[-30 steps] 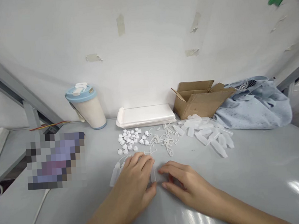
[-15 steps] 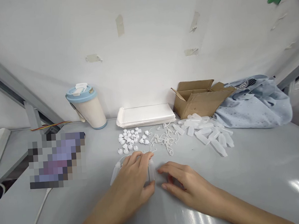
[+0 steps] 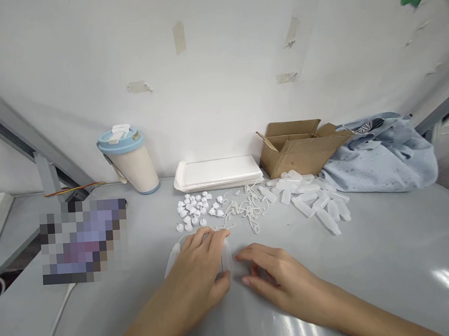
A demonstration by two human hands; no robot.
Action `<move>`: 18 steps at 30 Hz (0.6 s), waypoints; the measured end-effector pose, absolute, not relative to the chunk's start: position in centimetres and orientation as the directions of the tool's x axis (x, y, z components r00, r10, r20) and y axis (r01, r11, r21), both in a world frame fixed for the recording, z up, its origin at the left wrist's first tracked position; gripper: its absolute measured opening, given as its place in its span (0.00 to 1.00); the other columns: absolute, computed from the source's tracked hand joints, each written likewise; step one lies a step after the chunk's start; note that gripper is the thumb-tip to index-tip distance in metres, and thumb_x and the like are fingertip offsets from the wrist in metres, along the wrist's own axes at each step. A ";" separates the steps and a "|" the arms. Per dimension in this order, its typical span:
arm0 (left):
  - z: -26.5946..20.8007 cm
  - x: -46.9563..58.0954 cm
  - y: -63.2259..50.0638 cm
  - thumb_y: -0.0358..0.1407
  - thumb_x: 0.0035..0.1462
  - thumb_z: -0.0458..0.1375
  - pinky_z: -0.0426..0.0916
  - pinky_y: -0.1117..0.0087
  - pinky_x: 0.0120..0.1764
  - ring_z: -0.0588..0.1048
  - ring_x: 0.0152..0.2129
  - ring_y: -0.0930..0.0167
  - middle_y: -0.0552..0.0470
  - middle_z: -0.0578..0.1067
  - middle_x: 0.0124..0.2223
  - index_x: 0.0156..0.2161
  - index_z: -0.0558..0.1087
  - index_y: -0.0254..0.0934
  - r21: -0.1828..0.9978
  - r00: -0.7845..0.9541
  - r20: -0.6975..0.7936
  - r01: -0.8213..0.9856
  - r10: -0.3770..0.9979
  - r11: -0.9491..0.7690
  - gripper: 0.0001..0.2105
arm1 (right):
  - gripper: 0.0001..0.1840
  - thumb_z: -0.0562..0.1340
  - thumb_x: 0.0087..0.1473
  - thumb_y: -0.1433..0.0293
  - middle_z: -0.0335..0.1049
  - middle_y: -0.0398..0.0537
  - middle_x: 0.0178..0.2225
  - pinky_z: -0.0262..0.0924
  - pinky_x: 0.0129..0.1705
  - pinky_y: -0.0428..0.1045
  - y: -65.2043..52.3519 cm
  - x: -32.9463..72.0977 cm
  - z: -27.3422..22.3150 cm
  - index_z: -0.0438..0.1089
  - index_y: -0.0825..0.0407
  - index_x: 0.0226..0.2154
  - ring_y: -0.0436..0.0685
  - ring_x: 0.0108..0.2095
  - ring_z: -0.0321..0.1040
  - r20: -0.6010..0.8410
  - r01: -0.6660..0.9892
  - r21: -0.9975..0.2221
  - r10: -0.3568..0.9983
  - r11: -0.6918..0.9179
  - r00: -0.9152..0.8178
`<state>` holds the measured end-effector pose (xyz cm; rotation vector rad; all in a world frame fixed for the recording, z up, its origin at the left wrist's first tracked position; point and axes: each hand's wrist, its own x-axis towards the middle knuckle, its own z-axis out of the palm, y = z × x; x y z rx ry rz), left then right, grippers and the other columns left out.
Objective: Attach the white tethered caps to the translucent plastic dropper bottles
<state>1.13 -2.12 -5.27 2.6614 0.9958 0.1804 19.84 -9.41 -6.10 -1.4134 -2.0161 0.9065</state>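
My left hand (image 3: pixel 203 263) bends over small translucent plastic bottles on the grey table. Between its thumb and fingertips stands out one bottle (image 3: pixel 225 256), gripped end to end. Another bottle (image 3: pixel 172 259), with a thin white cord at its top, shows past the hand's left side; whatever lies under the palm is hidden. My right hand (image 3: pixel 271 271) rests just to the right, fingers curved and apart, holding nothing. Beyond the hands lie white caps (image 3: pixel 192 206), a tangle of white cords (image 3: pixel 245 207) and a heap of loose translucent bottles (image 3: pixel 305 193).
A stack of white padded envelopes (image 3: pixel 219 172) lies against the wall. To its right are an open cardboard box (image 3: pixel 299 153) and a light blue cloth bag (image 3: pixel 383 158). A tumbler (image 3: pixel 133 163) and a pixelated device (image 3: pixel 86 240) with a cable (image 3: pixel 59 322) stand on the left.
Both hands keep almost the same place and pose. The whole view has shifted very slightly; nothing was picked up or let go.
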 end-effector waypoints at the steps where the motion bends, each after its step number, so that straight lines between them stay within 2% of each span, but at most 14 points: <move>1: -5.3 1.2 -2.1 0.27 0.49 0.51 0.63 0.54 0.50 0.65 0.51 0.58 0.43 0.70 0.51 0.55 0.61 0.35 0.311 0.752 0.014 0.623 0.659 -0.718 0.25 | 0.14 0.57 0.58 0.72 0.70 0.50 0.42 0.64 0.38 0.48 -9.4 19.8 -6.1 0.65 0.54 0.48 0.52 0.33 0.68 0.037 0.600 -0.763 0.944 0.239 -0.328; 18: -5.6 1.2 -2.3 0.25 0.48 0.51 0.64 0.54 0.50 0.64 0.52 0.60 0.44 0.69 0.52 0.51 0.62 0.38 0.347 0.777 0.060 0.572 0.626 -0.743 0.22 | 0.13 0.56 0.59 0.72 0.70 0.49 0.42 0.64 0.39 0.49 -9.4 20.1 -6.1 0.65 0.54 0.47 0.52 0.33 0.68 0.072 0.603 -0.755 0.946 0.258 -0.315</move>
